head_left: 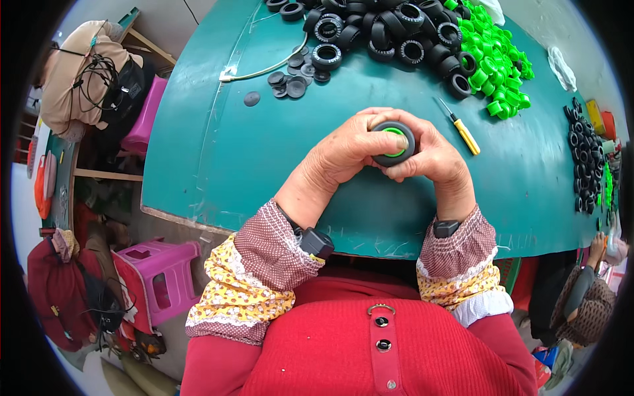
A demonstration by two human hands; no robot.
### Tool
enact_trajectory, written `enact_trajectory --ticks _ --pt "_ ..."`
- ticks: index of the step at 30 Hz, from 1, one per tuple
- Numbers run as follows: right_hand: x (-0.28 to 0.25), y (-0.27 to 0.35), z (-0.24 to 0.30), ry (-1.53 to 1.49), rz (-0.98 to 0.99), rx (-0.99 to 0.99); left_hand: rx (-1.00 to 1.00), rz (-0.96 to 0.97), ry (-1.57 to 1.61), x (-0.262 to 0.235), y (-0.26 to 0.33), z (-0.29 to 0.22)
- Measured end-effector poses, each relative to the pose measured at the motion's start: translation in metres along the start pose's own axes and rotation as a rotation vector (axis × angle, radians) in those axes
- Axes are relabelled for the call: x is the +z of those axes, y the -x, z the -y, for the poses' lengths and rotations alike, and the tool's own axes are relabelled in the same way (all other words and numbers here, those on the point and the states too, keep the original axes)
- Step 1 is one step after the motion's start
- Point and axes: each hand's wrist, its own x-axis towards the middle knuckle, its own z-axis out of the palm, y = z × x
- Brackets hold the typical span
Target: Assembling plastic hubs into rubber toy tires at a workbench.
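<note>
Above the near part of the green table (264, 152), both hands hold a small toy wheel, a black tire with a bright green hub (409, 131). My left hand (351, 146) grips it from the left, its thumb laid across the hub's face. From the right, my right hand (437, 153) closes round the tire, thumb along the lower rim and fingers over the top. The wheel's back is hidden by the fingers. Just right of my right hand lies a screwdriver (466, 136) with a yellow handle.
Loose black tires (383, 33) are heaped at the far side, beside a pile of green hubs (495, 66). Flat black discs (296, 87) lie left of them, near a pale cord (264, 74). Other people sit at left and right, near pink stools (158, 277).
</note>
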Motion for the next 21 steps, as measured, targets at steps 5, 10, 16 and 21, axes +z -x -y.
enact_trajectory --ticks 5,10,16,21 --pt "0.012 -0.021 -0.021 0.112 -0.414 -0.242 0.103 -0.309 0.138 -0.01 -0.008 0.007" --pt "0.028 -0.02 -0.018 0.301 -0.546 -0.236 0.11 -0.292 0.068 -0.009 -0.004 0.009" --pt "0.009 -0.012 -0.012 0.453 -0.405 -0.34 0.021 -0.109 0.25 -0.015 0.0 0.003" --pt "0.02 -0.017 -0.021 0.283 -0.459 -0.323 0.134 -0.263 0.131 -0.007 -0.005 0.012"
